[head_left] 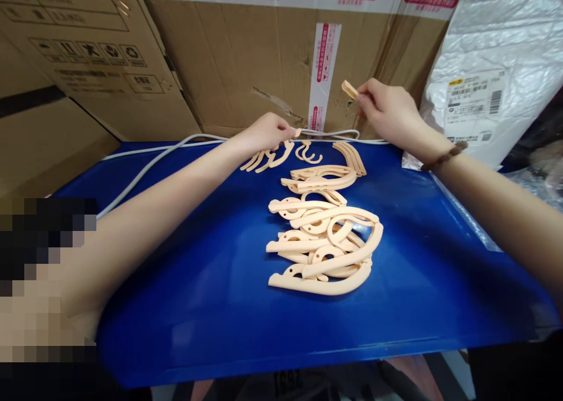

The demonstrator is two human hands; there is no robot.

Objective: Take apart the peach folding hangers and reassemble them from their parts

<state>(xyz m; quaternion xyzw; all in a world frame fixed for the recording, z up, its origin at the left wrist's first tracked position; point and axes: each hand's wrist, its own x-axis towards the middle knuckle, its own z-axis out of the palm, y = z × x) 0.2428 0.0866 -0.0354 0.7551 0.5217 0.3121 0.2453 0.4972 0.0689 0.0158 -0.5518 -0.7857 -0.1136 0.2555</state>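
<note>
My left hand [269, 132], fingers pinched, grips a small cream plastic hanger piece [298, 132] at the far side of the table. Most of that piece is hidden by the fingers. Raised to the right, my right hand [387, 106] is closed on a cream hanger arm [349, 89], its free end pointing left. Below my left hand lie several curved hanger arms [257, 160], with cream hooks [310, 153] just right of them. Slim hanger arms [349, 157] rest together farther right. Toward me is a heap of folding hangers [325, 245], overlapping each other.
Cardboard boxes [246, 55] wall off the back and left of the blue table [197, 307]. A white cable [149, 175] runs along the back edge. On the right stand a white plastic parcel [484, 67] and clear plastic wrap [470, 213].
</note>
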